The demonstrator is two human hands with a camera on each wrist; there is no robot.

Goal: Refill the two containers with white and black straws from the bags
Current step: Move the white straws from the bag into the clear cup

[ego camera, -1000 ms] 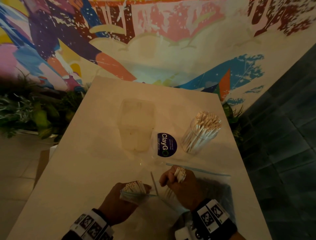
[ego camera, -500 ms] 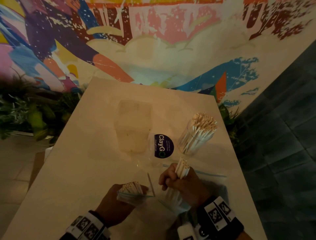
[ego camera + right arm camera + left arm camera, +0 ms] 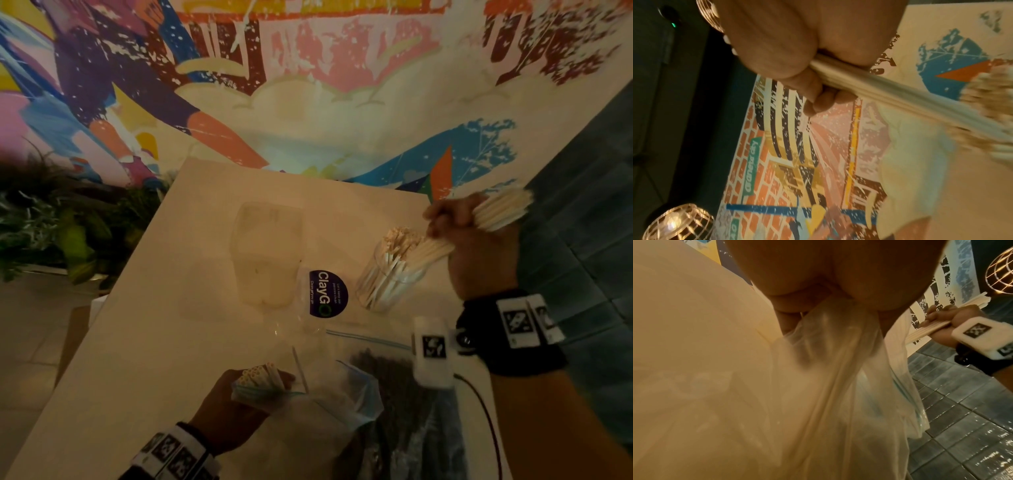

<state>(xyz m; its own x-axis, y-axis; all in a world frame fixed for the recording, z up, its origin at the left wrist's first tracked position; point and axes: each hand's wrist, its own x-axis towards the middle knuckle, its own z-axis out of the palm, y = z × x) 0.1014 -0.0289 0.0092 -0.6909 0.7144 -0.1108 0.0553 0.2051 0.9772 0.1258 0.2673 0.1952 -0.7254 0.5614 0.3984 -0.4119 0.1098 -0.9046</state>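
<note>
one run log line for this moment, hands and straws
right hand: holds white straw bundle over round container | left hand: grips white straw bag | black straw bag: on table

Pale beige table (image 3: pixel 191 342) is carrying everything, w/ far edge sitting against the mural wall. Empty clear container (image 3: pixel 267 253) is standing mid-table; round clear container (image 3: pixel 387 281) w/ white straws is standing to its right, ClayGo sticker (image 3: pixel 328 294) lying btwn them. Zip bag of black straws (image 3: pixel 404 394) is lying at near right; clear bag (image 3: pixel 828 386) is resting near centre.
</note>
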